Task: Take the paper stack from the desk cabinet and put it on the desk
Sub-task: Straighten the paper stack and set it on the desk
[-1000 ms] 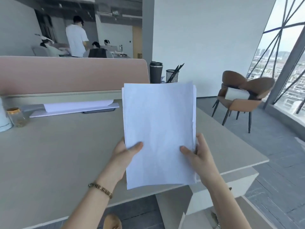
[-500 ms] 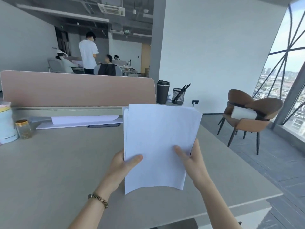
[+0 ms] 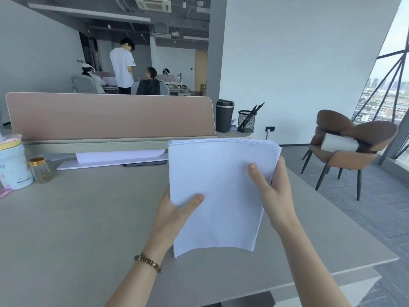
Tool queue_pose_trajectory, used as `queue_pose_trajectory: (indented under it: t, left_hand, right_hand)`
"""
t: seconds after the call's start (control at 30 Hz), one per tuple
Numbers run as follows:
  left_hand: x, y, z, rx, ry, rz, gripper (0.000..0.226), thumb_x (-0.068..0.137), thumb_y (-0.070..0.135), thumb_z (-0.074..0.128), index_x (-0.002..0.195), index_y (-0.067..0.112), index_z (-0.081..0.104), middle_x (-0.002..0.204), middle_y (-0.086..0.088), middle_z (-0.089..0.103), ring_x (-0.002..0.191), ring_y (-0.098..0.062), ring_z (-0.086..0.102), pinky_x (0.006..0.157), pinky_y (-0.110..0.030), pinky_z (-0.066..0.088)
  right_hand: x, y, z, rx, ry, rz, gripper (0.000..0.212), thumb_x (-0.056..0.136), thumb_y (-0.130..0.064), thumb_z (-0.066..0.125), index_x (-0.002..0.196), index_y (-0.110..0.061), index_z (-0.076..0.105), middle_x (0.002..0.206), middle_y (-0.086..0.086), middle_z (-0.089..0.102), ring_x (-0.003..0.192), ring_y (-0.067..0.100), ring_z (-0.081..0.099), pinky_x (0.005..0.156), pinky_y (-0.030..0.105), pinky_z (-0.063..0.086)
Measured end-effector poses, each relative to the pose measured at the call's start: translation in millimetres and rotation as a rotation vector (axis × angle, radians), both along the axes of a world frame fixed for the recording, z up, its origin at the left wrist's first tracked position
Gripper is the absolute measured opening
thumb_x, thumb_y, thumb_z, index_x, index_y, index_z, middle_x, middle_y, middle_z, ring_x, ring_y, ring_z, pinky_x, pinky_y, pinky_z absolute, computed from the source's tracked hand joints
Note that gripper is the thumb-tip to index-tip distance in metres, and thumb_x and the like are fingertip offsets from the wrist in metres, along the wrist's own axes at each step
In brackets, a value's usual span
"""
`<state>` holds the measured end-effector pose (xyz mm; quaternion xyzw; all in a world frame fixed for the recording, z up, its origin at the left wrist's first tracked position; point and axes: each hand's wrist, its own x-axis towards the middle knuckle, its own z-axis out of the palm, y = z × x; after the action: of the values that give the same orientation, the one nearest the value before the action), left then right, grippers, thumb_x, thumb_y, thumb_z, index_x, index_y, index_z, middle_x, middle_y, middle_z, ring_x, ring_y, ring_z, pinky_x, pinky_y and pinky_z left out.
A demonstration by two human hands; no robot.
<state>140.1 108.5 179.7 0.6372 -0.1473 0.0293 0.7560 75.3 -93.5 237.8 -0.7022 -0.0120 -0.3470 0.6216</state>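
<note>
A white paper stack (image 3: 221, 187) hangs just above the beige desk (image 3: 84, 218), tilted, its near edge curling down toward the desktop. My left hand (image 3: 174, 209) grips its left edge, thumb on top. My right hand (image 3: 276, 191) grips its right edge, thumb on the top sheet. The cabinet is out of view below the desk's front edge.
A pink divider panel (image 3: 110, 116) runs along the desk's far side, with flat white sheets (image 3: 115, 159) before it. A pale cup (image 3: 12, 165) and small jar (image 3: 41, 170) stand at the left. A black tumbler (image 3: 224, 116) and pen holder (image 3: 246, 121) stand behind. Brown chairs (image 3: 352, 149) sit at the right.
Both hands have carried the paper stack forward over the desk and lowered it flatter toward the desktop. The view has tilted up.
</note>
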Motion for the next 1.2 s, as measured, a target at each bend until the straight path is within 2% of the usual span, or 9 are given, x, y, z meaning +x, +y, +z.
queue_pose_trajectory:
  t: [0.1,0.27,0.37,0.53,0.67,0.77,0.87,0.97,1.2]
  left_hand:
    - [-3.4,-0.7,-15.1,0.038,0.061,0.007,0.029,0.079,0.01,0.084,0.102,0.026,0.075,0.099,0.008,0.081,0.096,-0.013,0.077,0.08,-0.033,0.059]
    - [-2.0,-3.3,-21.0,0.048,0.075,0.024,0.03,0.079,0.009,0.084,0.103,0.024,0.074,0.096,0.013,0.081,0.089,-0.004,0.077,0.072,-0.02,0.059]
    - [-5.5,-3.9,-36.6,0.083,0.114,0.033,0.03,0.079,0.01,0.084,0.104,0.023,0.075,0.097,0.014,0.081,0.091,-0.003,0.076,0.075,-0.021,0.056]
    - [0.1,-13.2,-43.0,0.128,0.105,0.089,0.024,0.078,0.012,0.085,0.099,0.02,0.077,0.094,0.013,0.081,0.083,0.006,0.074,0.064,-0.006,0.053]
    - [2.2,-22.1,-48.4,0.122,0.128,0.109,0.029,0.079,0.013,0.083,0.106,0.02,0.076,0.1,0.01,0.081,0.091,-0.003,0.076,0.075,-0.019,0.056]
    - [10.9,-25.2,-48.6,0.139,0.154,0.111,0.027,0.078,0.016,0.084,0.104,0.021,0.077,0.097,0.009,0.081,0.091,-0.009,0.077,0.08,-0.033,0.059]
    - [23.5,-35.2,-45.9,0.198,0.167,0.133,0.021,0.076,0.02,0.086,0.095,0.023,0.078,0.09,0.013,0.081,0.087,-0.007,0.077,0.076,-0.029,0.058]
    - [31.7,-52.6,-42.6,0.213,0.185,0.14,0.02,0.075,0.02,0.086,0.089,0.027,0.074,0.082,0.018,0.079,0.081,0.003,0.073,0.068,-0.021,0.053]
    - [50.7,-108.1,-52.3,0.27,0.275,0.122,0.034,0.076,0.021,0.085,0.101,0.025,0.062,0.096,0.01,0.073,0.081,-0.002,0.067,0.064,-0.026,0.05]
  right_hand:
    - [0.4,-0.7,-23.9,0.083,0.077,0.059,0.038,0.09,-0.025,0.072,0.125,-0.026,0.057,0.121,-0.005,0.07,0.111,0.015,0.07,0.089,0.041,0.058]
    - [5.0,-4.6,-51.5,0.111,0.159,0.064,0.047,0.083,-0.02,0.08,0.124,-0.027,0.057,0.121,-0.006,0.072,0.109,0.016,0.072,0.089,0.048,0.06]
    - [5.3,-3.7,-77.9,0.117,0.206,0.054,0.049,0.084,-0.021,0.08,0.126,-0.028,0.057,0.122,-0.006,0.072,0.11,0.016,0.071,0.092,0.051,0.058]
    - [11.4,-4.7,-95.2,0.145,0.203,0.008,0.036,0.087,-0.016,0.076,0.11,-0.038,0.058,0.108,-0.017,0.074,0.102,0.008,0.073,0.087,0.042,0.06]
    - [12.0,-6.7,-108.6,0.126,0.249,-0.042,0.03,0.088,-0.024,0.075,0.105,-0.042,0.058,0.106,-0.021,0.073,0.1,0.005,0.073,0.085,0.038,0.059]
    - [16.7,-10.0,-111.8,0.12,0.306,-0.062,0.027,0.086,-0.028,0.076,0.105,-0.035,0.059,0.103,-0.019,0.074,0.097,0.006,0.073,0.081,0.035,0.06]
    - [25.6,-19.3,-102.4,0.118,0.357,-0.126,0.03,0.082,-0.029,0.08,0.099,-0.021,0.056,0.098,-0.01,0.073,0.09,0.013,0.073,0.074,0.035,0.06]
    - [33.7,-38.4,-95.4,0.103,0.412,-0.177,0.035,0.076,-0.031,0.083,0.096,-0.018,0.058,0.094,-0.005,0.072,0.086,0.017,0.072,0.072,0.039,0.06]
    - [57.6,-106.2,-101.7,0.05,0.567,-0.164,0.04,0.069,-0.033,0.087,0.098,-0.019,0.063,0.098,0.0,0.075,0.088,0.024,0.075,0.081,0.048,0.061]
